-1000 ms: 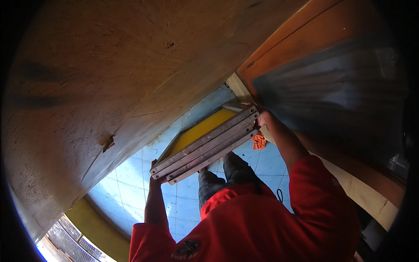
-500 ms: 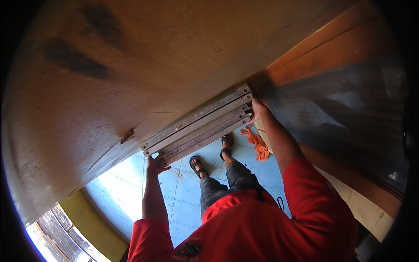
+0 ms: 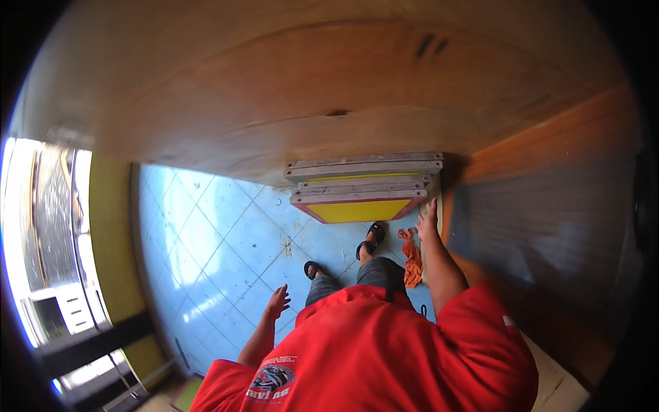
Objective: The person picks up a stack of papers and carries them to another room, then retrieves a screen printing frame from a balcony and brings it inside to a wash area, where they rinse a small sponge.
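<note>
A stack of several screen frames (image 3: 364, 211) leans against the brown wall in front of me; they have grey edge bars with holes at the ends, and the nearest shows a yellow face with a reddish border. My right hand (image 3: 428, 220) is beside the stack's right end with fingers stretched, holding nothing; whether it touches the nearest frame I cannot tell. Lower and to the left, my left hand (image 3: 278, 301) hangs over the tiles, apart from the frames, its fingers loosely spread and nothing in it.
An orange cloth (image 3: 412, 266) lies crumpled on the blue tiled floor (image 3: 220, 226), right of my sandalled feet. A dark glossy panel (image 3: 542, 206) in an orange-brown frame borders the right side. At the left are a yellow-green wall (image 3: 113, 233) and a bright opening.
Both hands have let go of the frame stack, which now leans against the wall. My left hand has dropped back toward me; my right has moved slightly off its end. The view has turned.
</note>
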Tool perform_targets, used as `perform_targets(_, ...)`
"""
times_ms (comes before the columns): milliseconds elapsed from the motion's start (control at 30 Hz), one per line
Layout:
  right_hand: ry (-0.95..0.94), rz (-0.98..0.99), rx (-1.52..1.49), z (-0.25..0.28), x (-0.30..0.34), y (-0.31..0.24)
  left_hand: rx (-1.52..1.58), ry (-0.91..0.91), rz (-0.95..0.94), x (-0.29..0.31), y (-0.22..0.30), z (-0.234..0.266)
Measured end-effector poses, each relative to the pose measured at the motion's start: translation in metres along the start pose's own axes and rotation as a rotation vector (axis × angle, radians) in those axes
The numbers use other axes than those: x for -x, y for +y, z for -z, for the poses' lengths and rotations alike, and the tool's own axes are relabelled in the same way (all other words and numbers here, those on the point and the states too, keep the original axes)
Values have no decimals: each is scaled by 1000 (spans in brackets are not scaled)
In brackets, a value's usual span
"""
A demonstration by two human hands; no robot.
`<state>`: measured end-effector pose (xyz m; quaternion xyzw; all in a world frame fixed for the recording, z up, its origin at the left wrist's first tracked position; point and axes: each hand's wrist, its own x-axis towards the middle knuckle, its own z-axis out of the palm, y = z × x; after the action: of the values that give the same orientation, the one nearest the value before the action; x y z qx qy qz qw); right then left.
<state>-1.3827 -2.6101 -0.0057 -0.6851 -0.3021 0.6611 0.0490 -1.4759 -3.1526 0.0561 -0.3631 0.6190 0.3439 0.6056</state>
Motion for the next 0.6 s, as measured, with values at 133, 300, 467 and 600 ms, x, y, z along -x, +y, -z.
perform_targets(133, -224, -48, 692, 9, 54, 60, -387, 182, -216, 25, -88, 39)
perform_targets(300, -735, 453, 1541, 35, 25, 167, -42, 325, -416, 42, -150, 73)
perform_targets(467, -757, 257, 1969, -17, 33, 230, 382, 412, -536, 34, -285, 98)
perform_targets(600, -1046, 715, 1935, -154, 142, 256, 595, 776, -288, 80, -408, 103)
